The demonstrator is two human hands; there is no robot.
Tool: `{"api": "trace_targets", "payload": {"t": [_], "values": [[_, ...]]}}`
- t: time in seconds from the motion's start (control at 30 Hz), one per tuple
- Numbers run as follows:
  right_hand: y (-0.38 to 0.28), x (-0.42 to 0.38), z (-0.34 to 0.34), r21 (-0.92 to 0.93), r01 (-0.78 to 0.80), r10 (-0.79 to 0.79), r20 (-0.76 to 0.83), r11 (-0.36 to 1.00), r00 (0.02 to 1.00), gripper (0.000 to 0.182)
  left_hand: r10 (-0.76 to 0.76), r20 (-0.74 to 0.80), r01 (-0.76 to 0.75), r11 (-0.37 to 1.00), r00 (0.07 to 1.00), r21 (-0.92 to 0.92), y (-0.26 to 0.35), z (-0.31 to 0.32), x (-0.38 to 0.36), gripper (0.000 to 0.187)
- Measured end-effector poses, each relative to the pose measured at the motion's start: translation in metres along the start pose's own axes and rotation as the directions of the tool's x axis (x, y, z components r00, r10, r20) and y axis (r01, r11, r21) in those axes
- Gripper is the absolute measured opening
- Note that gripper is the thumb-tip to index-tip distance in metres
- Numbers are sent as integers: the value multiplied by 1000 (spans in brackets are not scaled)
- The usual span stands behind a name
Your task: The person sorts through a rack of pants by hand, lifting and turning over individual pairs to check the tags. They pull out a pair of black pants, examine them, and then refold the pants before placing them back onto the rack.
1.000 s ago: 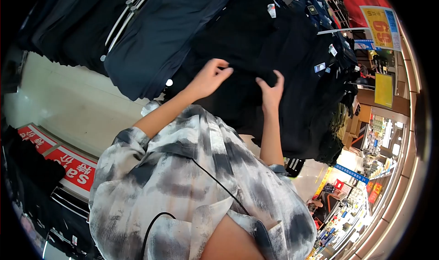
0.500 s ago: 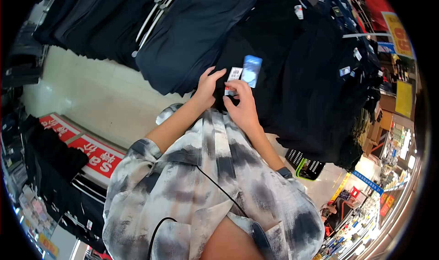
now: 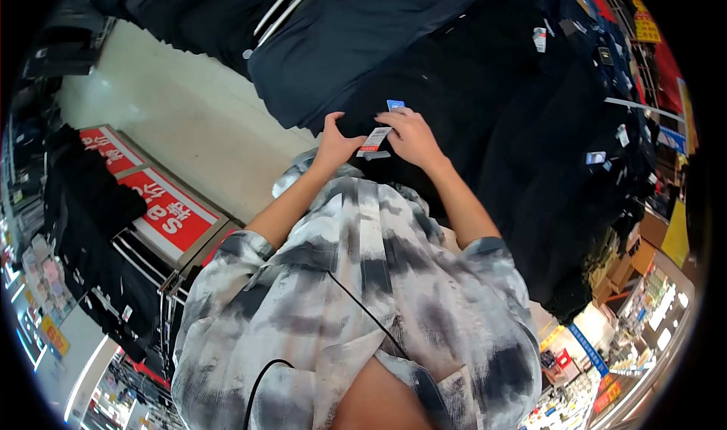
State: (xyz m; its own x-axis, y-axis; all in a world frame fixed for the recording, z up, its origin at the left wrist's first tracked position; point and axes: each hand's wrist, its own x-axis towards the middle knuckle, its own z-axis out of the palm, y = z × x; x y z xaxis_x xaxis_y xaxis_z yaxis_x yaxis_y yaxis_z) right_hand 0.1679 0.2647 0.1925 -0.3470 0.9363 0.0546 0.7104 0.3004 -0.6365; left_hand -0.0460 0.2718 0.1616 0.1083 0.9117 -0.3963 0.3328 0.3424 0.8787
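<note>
A white tag with a red strip (image 3: 374,140) lies between my two hands, over dark trousers (image 3: 447,74). My left hand (image 3: 335,144) is at the tag's left edge, its thumb touching or very near it and its fingers apart. On the other side, the fingers of my right hand (image 3: 413,136) are bent over the tag's upper right edge and seem to pinch it. A blue tag (image 3: 394,105) shows just above my right fingertips, partly hidden by them. Below the white tag is a small pale strip (image 3: 373,156).
Navy garments (image 3: 326,44) hang beside a curved white metal rail (image 3: 284,10). Red sale signs (image 3: 170,212) stand at the left over a rack of black clothes (image 3: 98,195). Pale floor (image 3: 189,89) shows between the racks. Cardboard boxes (image 3: 632,260) are at the right.
The blue tag has dropped mostly behind my right fingers, and the white tag is tilted and more exposed. My left thumb has stretched toward it. The view has shifted, and the green-rimmed basket no longer shows.
</note>
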Motion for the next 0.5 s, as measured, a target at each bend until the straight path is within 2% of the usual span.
{"api": "trace_targets", "payload": {"t": [0.07,0.1,0.13,0.17,0.3,0.37,0.47,0.5], "values": [[2,0,-14,-89,-32,40,89,995,995,24,26,-16,-25,999,1000,37,-1,0,-4,84],[4,-2,-17,-69,-34,39,70,997,997,15,108,-45,-102,987,993,120,-6,0,-4,85],[8,-3,-22,-89,-57,68,120,994,990,11,193,-62,-177,964,979,200,-11,3,-4,87],[8,-4,-23,-72,-79,88,139,994,986,13,276,-68,-248,929,959,275,-16,7,-4,88],[8,-8,-19,-49,-150,158,222,987,962,27,193,-35,-163,901,980,402,16,16,-20,91],[8,-9,-12,-37,-153,157,252,988,955,27,148,-36,-115,884,988,452,24,18,-23,91],[12,-9,-12,38,-171,148,350,984,925,24,181,-47,-131,846,982,517,28,21,-26,90],[16,-11,-13,70,-186,145,387,980,911,23,248,-60,-175,815,967,553,29,24,-27,89]]}}
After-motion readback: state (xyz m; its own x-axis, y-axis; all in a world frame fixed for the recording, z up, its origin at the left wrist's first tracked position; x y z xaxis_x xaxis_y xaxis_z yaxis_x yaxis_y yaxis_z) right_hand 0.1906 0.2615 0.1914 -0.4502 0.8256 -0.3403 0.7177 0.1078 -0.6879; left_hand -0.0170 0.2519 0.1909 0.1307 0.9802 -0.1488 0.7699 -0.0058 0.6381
